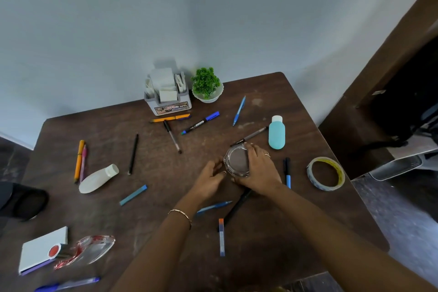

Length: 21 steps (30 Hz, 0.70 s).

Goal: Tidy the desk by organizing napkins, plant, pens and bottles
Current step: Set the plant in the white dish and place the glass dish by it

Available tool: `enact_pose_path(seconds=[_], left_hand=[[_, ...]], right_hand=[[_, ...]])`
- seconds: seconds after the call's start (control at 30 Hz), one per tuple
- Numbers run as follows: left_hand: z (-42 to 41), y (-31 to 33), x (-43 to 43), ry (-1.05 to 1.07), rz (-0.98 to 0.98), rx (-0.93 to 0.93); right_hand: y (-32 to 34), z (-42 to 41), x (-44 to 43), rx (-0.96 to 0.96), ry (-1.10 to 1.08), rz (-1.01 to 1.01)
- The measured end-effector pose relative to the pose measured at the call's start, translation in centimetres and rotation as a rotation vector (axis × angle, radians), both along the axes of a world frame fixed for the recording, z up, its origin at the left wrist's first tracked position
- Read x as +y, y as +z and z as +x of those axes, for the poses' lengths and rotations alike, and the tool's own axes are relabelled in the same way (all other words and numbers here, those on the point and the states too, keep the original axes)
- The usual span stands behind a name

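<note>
Your right hand (258,173) curls round the glass jar (237,159); your left hand (209,179) rests loose just beside the jar.

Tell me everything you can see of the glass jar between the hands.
The glass jar is clear, round and thick-walled, seen from above with no lid, and looks empty. It stands upright on the brown desk, right of centre. The right hand curls round its right side; the left hand meets its left side with its fingertips. A grey pen lies just behind it.
</note>
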State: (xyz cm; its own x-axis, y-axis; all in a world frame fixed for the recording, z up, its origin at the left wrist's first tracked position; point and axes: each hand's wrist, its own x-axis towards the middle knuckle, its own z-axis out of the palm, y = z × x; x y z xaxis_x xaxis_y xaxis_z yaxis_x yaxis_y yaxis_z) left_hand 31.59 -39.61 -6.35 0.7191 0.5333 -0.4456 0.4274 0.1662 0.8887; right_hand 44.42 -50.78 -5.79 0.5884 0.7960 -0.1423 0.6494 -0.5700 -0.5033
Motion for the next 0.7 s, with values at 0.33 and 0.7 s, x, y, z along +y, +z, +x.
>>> enact_pose_path(seconds=[0.33,0.7], left_hand=[[0.0,2.3,0.0,0.076,-0.178,-0.045],[0.5,5.4,1.6,0.253,-0.359,-0.272]], right_hand=[[0.3,1.1,0.5,0.011,0.016,0.079],[5.4,1.5,0.6,1.311,-0.31,0.15]])
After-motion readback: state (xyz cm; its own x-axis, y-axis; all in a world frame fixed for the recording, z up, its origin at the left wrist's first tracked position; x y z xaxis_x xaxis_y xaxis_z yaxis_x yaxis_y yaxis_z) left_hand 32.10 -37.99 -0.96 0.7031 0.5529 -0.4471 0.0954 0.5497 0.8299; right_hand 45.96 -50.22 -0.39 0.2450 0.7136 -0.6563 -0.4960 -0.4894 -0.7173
